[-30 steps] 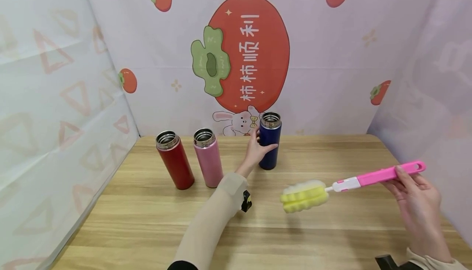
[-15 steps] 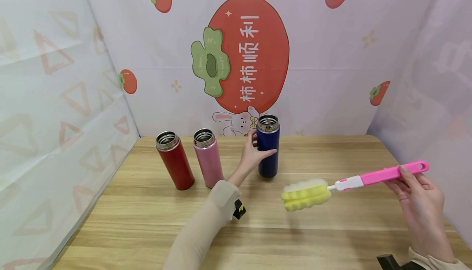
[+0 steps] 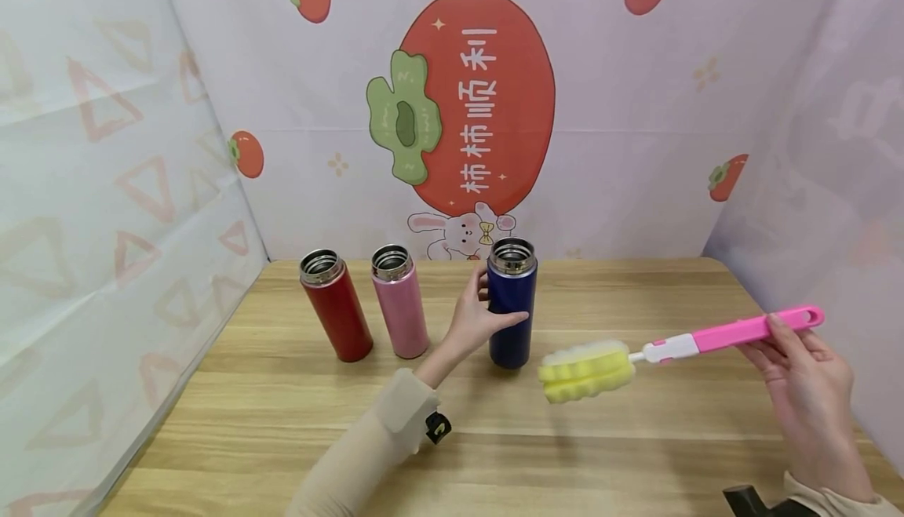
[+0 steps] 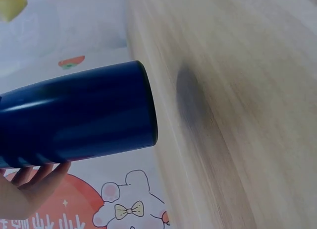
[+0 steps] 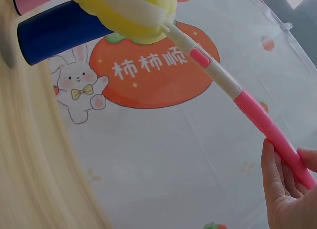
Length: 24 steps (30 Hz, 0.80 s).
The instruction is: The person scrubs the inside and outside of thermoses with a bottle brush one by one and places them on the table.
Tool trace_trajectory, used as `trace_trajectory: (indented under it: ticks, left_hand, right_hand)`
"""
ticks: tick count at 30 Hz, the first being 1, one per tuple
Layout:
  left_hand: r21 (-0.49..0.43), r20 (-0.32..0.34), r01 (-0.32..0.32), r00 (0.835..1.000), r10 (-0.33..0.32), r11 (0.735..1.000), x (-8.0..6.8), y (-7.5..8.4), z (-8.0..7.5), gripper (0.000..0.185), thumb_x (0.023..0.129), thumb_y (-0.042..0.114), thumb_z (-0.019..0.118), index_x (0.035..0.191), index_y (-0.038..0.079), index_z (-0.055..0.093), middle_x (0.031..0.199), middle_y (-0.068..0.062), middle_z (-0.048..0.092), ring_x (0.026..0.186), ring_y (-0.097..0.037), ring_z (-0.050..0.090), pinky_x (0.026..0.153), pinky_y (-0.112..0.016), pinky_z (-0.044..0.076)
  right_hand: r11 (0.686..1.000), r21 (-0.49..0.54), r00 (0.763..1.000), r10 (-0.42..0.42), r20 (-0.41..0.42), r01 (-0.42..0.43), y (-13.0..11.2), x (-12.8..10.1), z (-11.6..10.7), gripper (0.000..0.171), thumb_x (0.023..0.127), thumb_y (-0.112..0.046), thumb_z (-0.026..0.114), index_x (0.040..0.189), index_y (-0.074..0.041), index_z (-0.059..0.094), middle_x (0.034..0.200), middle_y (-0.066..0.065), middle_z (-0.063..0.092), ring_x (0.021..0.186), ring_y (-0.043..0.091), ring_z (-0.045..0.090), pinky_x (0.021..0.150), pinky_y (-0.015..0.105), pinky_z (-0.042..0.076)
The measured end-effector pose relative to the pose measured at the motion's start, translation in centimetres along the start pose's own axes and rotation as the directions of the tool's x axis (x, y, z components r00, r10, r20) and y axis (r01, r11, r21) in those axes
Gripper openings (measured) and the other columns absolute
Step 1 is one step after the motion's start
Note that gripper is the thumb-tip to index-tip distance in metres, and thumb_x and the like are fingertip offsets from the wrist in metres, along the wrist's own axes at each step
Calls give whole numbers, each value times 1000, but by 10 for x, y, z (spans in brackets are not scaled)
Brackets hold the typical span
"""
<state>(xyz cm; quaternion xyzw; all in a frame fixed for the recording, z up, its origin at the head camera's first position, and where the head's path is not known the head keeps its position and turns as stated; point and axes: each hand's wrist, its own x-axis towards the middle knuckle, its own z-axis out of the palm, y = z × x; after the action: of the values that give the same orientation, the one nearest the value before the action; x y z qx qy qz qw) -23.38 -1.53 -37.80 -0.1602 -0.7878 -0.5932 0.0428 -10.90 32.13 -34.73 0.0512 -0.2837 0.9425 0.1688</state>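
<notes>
My left hand grips a dark blue vacuum flask from its left side, thumb across the front and fingers behind. The flask is upright and lidless, with a bare steel neck. In the left wrist view the flask's base stands off the table, its shadow falling apart from it. Over at the right, my right hand pinches the pink handle of a bottle brush. Its yellow and white sponge head points left, held above the table just right of the blue flask.
Two more lidless flasks, one red and one pink, stand on the wooden table left of my left hand. Printed cloth walls enclose the table; the back cloth rises at its far edge.
My left hand has brought the blue flask nearer to me, away from the back cloth and slightly left. The brush has shifted very little in my right hand.
</notes>
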Motion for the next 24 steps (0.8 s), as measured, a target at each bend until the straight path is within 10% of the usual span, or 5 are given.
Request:
trace_trajectory:
  ticks: [24]
  left_hand:
    - [-57, 146, -26, 989, 34, 998, -82, 41, -33, 70, 64, 1, 75, 121, 3, 33, 112, -19, 49, 97, -30, 53, 79, -41, 45]
  right_hand:
    - [998, 7, 998, 60, -37, -60, -5, 7, 9, 18, 90, 4, 41, 94, 11, 57, 81, 23, 62, 78, 31, 63, 71, 37, 50]
